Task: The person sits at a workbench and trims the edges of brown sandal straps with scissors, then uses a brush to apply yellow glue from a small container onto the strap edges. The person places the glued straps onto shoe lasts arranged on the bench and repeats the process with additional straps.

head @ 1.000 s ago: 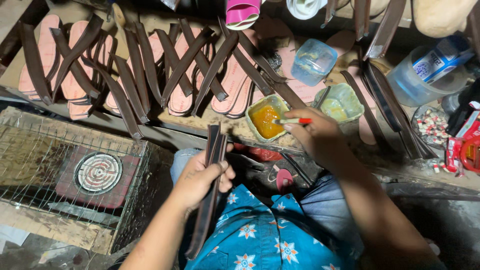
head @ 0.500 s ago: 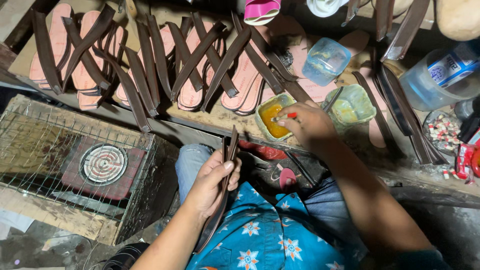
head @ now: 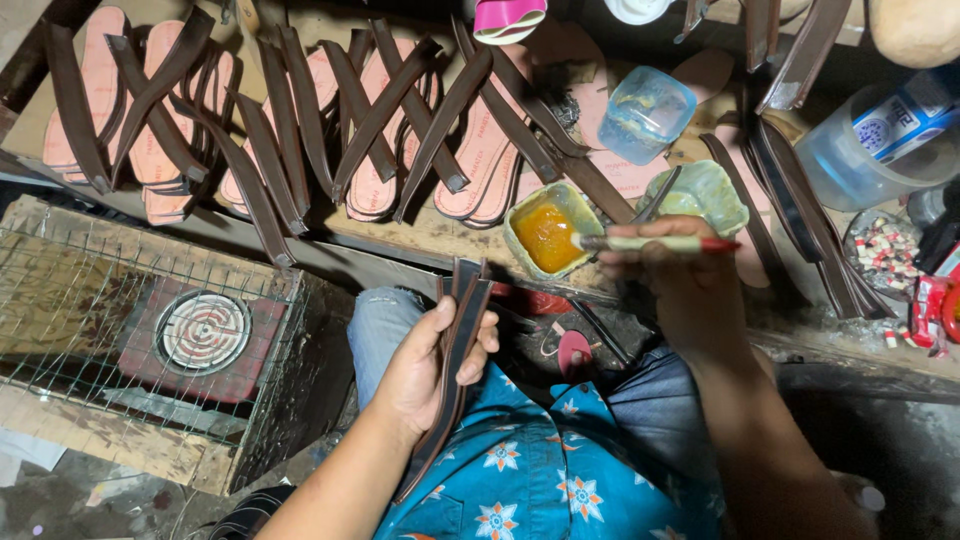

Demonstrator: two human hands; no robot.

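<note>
My left hand (head: 430, 365) grips a bundle of dark brown straps (head: 455, 330) upright over my lap. My right hand (head: 670, 270) holds a brush with a red-tipped handle (head: 660, 243), its bristle end dipped in a small tub of orange glue (head: 545, 232) on the bench. Along the bench behind lie several pink sandal soles (head: 480, 150) with brown straps (head: 375, 115) laid across them.
A clear blue plastic tub (head: 648, 112) and a greenish tub lid (head: 705, 190) sit near the glue. A large plastic bottle (head: 880, 135) lies at right. At left a wire cage (head: 120, 330) covers a round coil heater (head: 203, 330).
The view shifted down slightly. My left hand moved the strap bundle a little right. My right hand keeps the brush at the glue tub, now turned with the handle pointing right.
</note>
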